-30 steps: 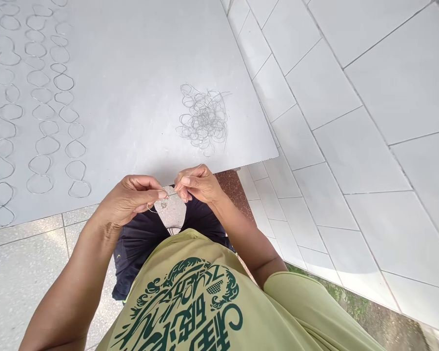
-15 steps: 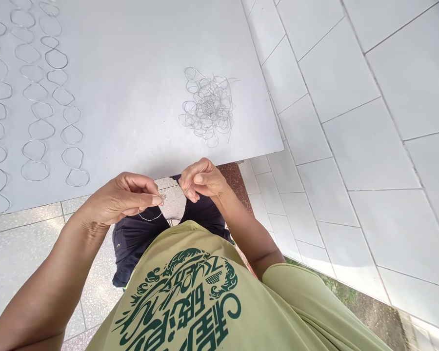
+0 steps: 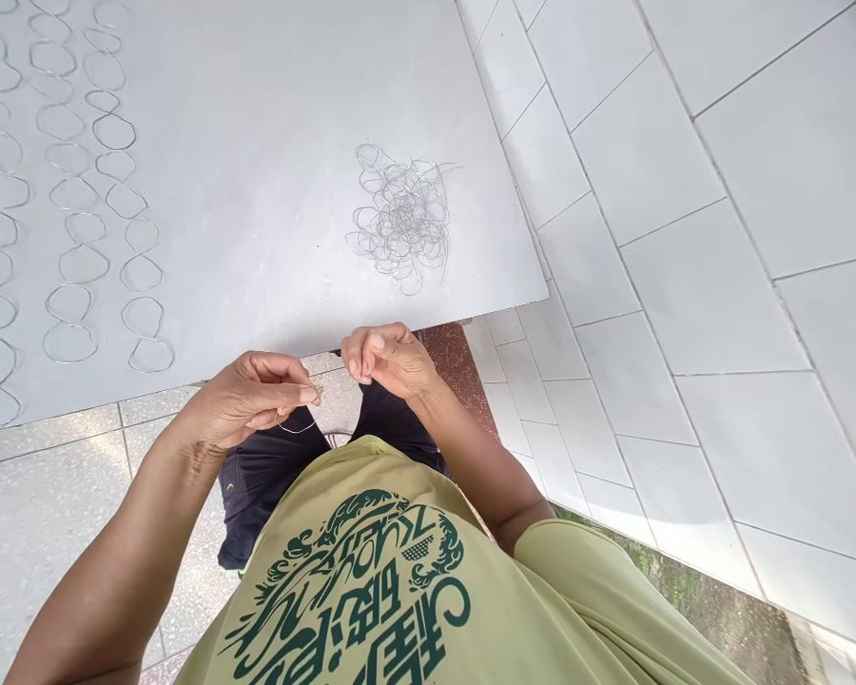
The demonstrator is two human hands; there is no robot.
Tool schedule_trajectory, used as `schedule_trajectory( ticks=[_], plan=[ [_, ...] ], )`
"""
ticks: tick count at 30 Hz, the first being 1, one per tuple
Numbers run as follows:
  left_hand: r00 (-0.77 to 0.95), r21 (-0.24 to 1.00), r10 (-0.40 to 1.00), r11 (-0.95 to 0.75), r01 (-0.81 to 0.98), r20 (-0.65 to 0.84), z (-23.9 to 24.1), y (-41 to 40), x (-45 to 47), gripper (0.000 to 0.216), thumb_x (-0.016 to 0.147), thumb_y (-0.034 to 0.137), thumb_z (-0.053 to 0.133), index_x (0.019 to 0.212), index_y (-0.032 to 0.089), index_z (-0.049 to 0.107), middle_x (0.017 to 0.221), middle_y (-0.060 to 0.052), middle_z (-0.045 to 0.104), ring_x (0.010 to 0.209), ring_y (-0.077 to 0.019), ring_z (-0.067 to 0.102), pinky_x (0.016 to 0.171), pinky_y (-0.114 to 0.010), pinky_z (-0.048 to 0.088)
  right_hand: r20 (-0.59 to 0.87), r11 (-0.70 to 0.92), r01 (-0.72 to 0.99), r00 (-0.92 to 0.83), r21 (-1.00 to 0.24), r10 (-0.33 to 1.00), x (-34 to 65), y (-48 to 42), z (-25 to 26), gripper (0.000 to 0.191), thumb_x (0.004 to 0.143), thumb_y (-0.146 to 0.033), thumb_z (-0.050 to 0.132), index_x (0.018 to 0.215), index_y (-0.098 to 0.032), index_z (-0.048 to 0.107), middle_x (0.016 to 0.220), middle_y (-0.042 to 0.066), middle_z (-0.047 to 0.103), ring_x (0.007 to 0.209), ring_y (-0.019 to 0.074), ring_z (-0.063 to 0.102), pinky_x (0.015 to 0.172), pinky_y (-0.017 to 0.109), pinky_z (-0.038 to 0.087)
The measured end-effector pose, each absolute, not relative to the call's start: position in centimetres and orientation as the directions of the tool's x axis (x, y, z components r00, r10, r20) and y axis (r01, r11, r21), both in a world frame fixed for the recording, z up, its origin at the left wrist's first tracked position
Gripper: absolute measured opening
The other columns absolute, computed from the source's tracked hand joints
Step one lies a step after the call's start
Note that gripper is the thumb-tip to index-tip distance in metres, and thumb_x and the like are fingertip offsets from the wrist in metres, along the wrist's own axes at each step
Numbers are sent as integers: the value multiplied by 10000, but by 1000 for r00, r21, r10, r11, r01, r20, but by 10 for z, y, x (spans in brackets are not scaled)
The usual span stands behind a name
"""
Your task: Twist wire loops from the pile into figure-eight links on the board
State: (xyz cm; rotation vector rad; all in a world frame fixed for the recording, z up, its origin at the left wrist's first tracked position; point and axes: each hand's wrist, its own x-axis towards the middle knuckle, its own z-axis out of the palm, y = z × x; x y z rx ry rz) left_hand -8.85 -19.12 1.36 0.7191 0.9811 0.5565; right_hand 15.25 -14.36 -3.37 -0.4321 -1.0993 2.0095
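My left hand (image 3: 261, 398) pinches a thin wire (image 3: 298, 429) between thumb and forefinger. A curved part of that wire hangs below the fingers, and a small tangled bit shows at the fingertips. To the right of it, just off the table edge, my right hand (image 3: 389, 360) has its fingers curled in with the thumb against them. What it holds, if anything, is too fine to make out. A gap separates the two hands, both above my lap.
On the grey table (image 3: 257, 190) lies a tangled heap of thin wire loops (image 3: 403, 219). Figure-eight wire pieces (image 3: 147, 333) are laid out in columns at the left. A white tiled wall (image 3: 685, 285) stands close on the right.
My right hand has shifted slightly left and turned; the thin strand seen across its fingers no longer shows. My left hand keeps its pinch. The view has tilted slightly.
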Motion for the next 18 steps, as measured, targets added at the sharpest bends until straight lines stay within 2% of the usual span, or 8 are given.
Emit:
schedule_trajectory(
  ticks=[2, 4, 7, 9, 13, 18],
  plan=[
    [474, 751, 680, 658, -60, -559, 16, -190, -88, 215, 684, 311, 952, 714, 159, 803, 496, 22, 475, 394, -21, 310, 384, -169, 149, 76, -325, -459, -663, -827, 744, 154, -143, -33, 453, 1000, -480, 761, 672, -166, 758, 728, 70, 678, 633, 132, 588, 549, 249, 463],
    [455, 752, 685, 658, -49, -570, 18, -191, -85, 226, 681, 310, 952, 703, 154, 789, 510, 15, 502, 394, -21, 313, 383, -172, 143, 36, -351, -438, -666, -828, 745, 154, -144, -31, 481, 1005, -517, 741, 689, -154, 743, 734, 70, 693, 615, 126, 594, 535, 243, 467],
    [339, 790, 765, 607, -92, -548, 21, -194, -75, 237, 716, 331, 931, 707, 155, 773, 519, 18, 524, 386, -17, 320, 393, -173, 175, -90, -391, -397, -598, -830, 797, 151, -147, -24, 576, 966, -720, 672, 911, -155, 766, 869, 91, 750, 726, 167, 673, 515, 242, 502],
    [260, 826, 819, 552, -115, -512, 22, -196, -67, 237, 732, 344, 921, 714, 156, 776, 538, 16, 541, 392, -20, 344, 400, -176, 207, -154, -355, -343, -496, -870, 855, 149, -151, -19, 612, 953, -756, 649, 1066, -163, 747, 904, 81, 762, 768, 177, 697, 514, 237, 517],
    [222, 861, 851, 502, -81, -475, 20, -198, -59, 232, 742, 351, 911, 710, 160, 784, 541, 20, 532, 403, -31, 357, 396, -185, 199, -162, -201, -123, -271, -972, 949, 147, -158, -11, 426, 952, -573, 750, 1068, -164, 733, 746, 10, 727, 608, 114, 629, 509, 204, 487],
    [260, 869, 837, 496, 9, -481, 15, -196, -64, 224, 754, 361, 900, 726, 171, 783, 533, 28, 516, 422, -46, 354, 409, -197, 237, -191, -170, 97, -279, -981, 941, 150, -157, -5, 375, 1028, -500, 612, 1098, -157, 746, 668, -23, 688, 512, 97, 559, 500, 219, 452]
  ],
)
